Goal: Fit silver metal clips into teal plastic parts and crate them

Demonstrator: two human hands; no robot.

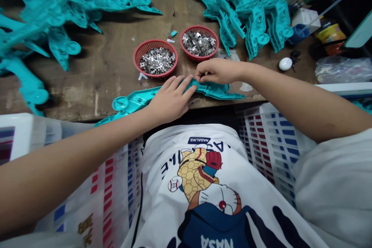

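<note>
Left pile: many teal plastic parts (64,7), overlapping in a loose heap over the far left of the counter (87,93), which is brown and worn.
Left crate: white plastic crate (24,131) at near left, against the counter's near edge; red and blue show through its slots.
Worked part: one long teal part (139,96) lying along the counter's near edge, left of middle to right of middle; round disc toward its left end, narrow tip at right. Both hands on or at it.
Left basket: red round basket (137,62), beyond the worked part, filled with small silvery metal pieces (158,61).
Left hand: left hand (171,99) palm down across the worked part's middle, fingers extended and slightly spread, not closed into a fist.
Right basket: second red basket (198,58), a little farther off than the first, holding similar metal pieces.
Right hand: right hand (216,70) just beside the left fingertips, fingers curled, thumb near index at the worked part; cannot tell whether anything is pinched.
Right group: more teal parts (256,23), laid side by side at far right.
Right crate: white slotted crate (266,124), near right, below the counter's edge.
Right end: white rounded object (285,64), blue cup (298,35), clear plastic bag (343,68).
</note>
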